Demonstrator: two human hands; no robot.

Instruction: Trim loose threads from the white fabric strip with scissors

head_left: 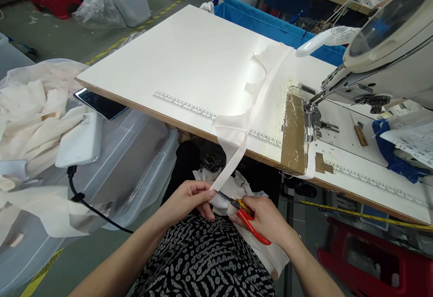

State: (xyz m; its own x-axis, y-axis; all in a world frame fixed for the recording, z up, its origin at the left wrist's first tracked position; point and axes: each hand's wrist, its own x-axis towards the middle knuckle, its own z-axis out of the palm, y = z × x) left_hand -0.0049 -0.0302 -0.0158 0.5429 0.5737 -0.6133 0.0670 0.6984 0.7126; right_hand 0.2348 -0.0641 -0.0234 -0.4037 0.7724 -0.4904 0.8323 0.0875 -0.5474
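Observation:
My left hand (192, 200) pinches the end of a pale cream fabric strip (233, 157) above my lap. From there the strip runs up over the table edge and across the white tabletop (182, 53), with wider pieces of cloth along it. My right hand (265, 218) grips a pair of scissors (252, 227) with red and yellow handles. Their blades point left, and the tips are right beside my left fingertips and the strip. Whether the blades touch the fabric I cannot tell. More pale cloth (267, 247) lies on my lap.
A sewing machine (382, 67) stands on the right of the table, with a wooden-handled tool (360, 132) near it. At left, a clear plastic bin (135, 162) carries cream fabric (34, 116), a white power bank (81, 139) and a phone (99, 103). A red stool (365, 256) is at lower right.

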